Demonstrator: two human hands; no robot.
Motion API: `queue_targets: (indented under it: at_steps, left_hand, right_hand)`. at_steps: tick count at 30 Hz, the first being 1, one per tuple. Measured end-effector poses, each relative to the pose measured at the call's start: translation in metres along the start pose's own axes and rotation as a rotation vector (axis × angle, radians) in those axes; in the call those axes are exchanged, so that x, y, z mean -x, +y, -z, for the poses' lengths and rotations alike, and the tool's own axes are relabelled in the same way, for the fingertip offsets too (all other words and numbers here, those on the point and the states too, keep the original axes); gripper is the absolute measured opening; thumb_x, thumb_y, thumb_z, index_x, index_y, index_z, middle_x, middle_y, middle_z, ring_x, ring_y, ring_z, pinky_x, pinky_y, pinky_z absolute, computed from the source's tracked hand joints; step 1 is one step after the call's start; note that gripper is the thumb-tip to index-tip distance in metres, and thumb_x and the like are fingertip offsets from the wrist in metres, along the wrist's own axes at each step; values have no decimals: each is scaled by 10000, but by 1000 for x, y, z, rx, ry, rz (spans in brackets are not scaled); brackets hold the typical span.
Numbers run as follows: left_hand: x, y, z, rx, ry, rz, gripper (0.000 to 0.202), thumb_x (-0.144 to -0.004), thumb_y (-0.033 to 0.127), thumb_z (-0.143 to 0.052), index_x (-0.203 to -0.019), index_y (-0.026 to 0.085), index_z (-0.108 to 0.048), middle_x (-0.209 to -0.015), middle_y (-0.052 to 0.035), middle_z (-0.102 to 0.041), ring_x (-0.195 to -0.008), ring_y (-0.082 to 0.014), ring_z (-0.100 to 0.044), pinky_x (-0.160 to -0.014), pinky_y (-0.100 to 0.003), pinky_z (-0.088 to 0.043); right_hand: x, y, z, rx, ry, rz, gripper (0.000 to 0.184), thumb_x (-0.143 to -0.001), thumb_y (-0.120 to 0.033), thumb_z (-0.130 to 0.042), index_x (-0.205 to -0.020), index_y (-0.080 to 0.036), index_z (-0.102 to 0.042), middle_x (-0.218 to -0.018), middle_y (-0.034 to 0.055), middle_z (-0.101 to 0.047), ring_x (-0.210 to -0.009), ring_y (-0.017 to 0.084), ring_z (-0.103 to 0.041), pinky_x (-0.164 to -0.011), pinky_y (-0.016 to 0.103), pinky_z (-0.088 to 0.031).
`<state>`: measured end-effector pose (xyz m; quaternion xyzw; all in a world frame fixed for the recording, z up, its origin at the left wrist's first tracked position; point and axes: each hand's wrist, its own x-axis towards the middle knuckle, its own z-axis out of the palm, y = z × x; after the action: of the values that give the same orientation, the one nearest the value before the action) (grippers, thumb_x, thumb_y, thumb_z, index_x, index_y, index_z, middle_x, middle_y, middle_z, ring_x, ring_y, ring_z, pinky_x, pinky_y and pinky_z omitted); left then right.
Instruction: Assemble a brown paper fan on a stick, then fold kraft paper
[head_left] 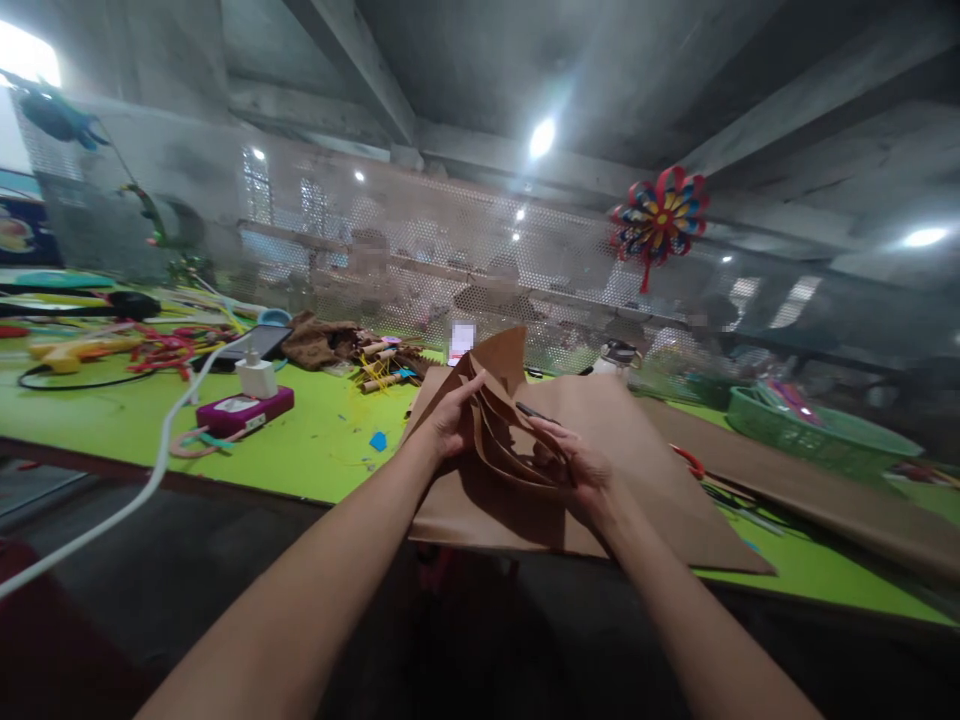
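Several layers of brown paper (495,430) bend between my two hands, their edges fanned and curved. My left hand (452,418) pinches the left side of the layers, thumb on top. The right edge is gripped by my right hand (574,462), its fingers partly hidden behind the paper. A thin dark pen-like stick (531,411) pokes out by the right fingers; its other end is hidden. Under the hands, a large flat sheet of brown paper (637,480) lies on the lime-green table (300,440) and reaches past its front edge.
At left are a purple power strip (247,410) with a white plug (256,378), a white cable (169,440) and a yellow glue gun (82,350). Orange-handled scissors (688,461) and a green basket (817,425) sit at right. A red pinwheel-like ornament (664,218) hangs beyond.
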<state>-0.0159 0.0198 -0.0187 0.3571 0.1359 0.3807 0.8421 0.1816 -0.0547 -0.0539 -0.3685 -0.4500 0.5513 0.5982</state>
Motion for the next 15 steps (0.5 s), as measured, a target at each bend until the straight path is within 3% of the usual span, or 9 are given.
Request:
queue_targets:
  at_steps: [3,11,15]
  left_hand:
    - [2,-1,-5,6,-21,-20,366,-831,425,-568,-987,110,-670,-869,-170,-732,-857,-306,-692,-830,-458,-520]
    - [-4,2,-3,-26,87,-121,251,-830,318,-562,-859,96,-677,-722,-146,-718,-683,-271,-694,-728,-457,-553]
    - [-7,5,1,-77,151,-207,210,-806,302,-574,-819,115,-669,-697,-118,-712,-652,-228,-685,-679,-381,-562]
  right_hand:
    - [-2,1,-1,-18,3,20,442,-637,-212,-713,-1074,-183,-650,-646,-5,-664,-549,147,-604,-597,297,-513]
    - [3,-10,-4,-113,54,145,506,-651,-223,-710,-1138,-234,-574,-589,-69,-591,-489,104,-554,-509,236,-463]
    - [7,-19,-1,-136,142,168,531,-644,-219,-721,-1150,-251,-563,-755,-36,-684,-605,117,-627,-577,239,-510]
